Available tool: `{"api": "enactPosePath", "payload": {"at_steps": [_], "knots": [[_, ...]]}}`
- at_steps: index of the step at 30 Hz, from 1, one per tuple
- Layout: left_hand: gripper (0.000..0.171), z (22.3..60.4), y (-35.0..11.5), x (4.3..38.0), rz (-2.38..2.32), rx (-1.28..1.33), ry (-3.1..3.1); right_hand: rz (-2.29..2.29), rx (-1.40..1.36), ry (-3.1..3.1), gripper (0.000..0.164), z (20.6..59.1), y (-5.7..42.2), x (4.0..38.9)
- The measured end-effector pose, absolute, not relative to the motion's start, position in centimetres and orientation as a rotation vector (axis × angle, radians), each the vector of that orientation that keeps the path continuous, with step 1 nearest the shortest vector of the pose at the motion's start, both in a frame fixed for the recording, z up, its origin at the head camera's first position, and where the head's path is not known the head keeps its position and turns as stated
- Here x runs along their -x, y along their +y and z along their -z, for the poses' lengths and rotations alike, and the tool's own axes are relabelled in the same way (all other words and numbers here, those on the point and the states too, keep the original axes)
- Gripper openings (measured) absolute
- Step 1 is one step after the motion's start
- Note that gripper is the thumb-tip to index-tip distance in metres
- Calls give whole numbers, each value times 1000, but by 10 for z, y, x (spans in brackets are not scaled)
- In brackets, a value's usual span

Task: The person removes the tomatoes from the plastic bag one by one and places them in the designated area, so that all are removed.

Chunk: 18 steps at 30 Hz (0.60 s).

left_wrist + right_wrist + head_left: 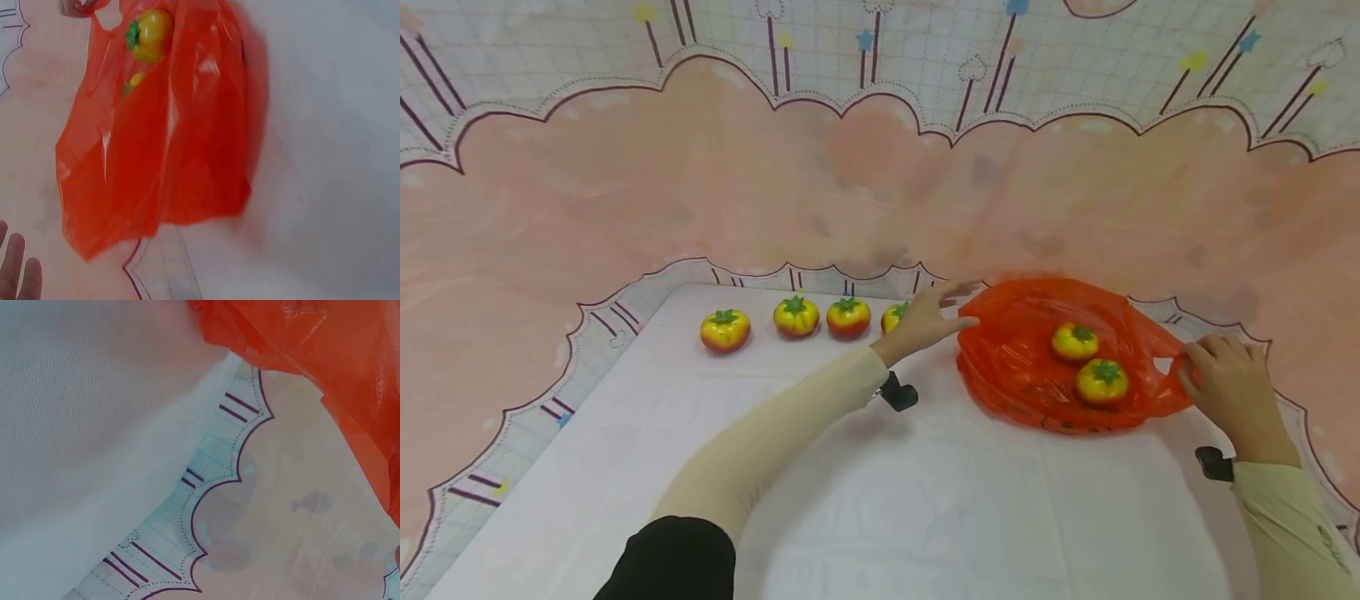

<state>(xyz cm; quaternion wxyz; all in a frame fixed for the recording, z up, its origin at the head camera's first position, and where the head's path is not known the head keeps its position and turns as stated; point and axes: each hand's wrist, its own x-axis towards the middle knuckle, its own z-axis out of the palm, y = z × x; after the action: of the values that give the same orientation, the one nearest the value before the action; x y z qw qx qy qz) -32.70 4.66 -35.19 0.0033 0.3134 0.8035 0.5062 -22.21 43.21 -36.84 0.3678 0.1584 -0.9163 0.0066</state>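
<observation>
A red plastic bag (pixel 1015 358) lies spread on the right part of the white table. Two yellow fruits with green leaf caps, tomato-like, show within its outline: a rear fruit (pixel 1074 342) and a front fruit (pixel 1102 382). In the left wrist view red film partly covers one of them. My right hand (pixel 1232 387) pinches the bag's right end beside a handle hole. At the opposite side, my left hand (pixel 925 318) reaches out with fingers extended, thumb right at the bag's left edge. In the left wrist view its fingers (pixel 19 275) stand apart from the film.
Along the table's back edge stand several more yellow-red fruits, among them a leftmost fruit (pixel 725 331) and a middle fruit (pixel 848 318). One fruit (pixel 892 317) is partly hidden behind my left hand. A patterned cloth (pixel 820 192) hangs behind the table (pixel 925 508).
</observation>
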Motion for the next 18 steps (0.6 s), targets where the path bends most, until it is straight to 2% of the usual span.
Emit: {"api": "enactPosePath", "payload": {"at_steps": [18], "knots": [[60,356,119,324,-1538,-1167,2358,0,-395,-2367,22,367,432,223]]}}
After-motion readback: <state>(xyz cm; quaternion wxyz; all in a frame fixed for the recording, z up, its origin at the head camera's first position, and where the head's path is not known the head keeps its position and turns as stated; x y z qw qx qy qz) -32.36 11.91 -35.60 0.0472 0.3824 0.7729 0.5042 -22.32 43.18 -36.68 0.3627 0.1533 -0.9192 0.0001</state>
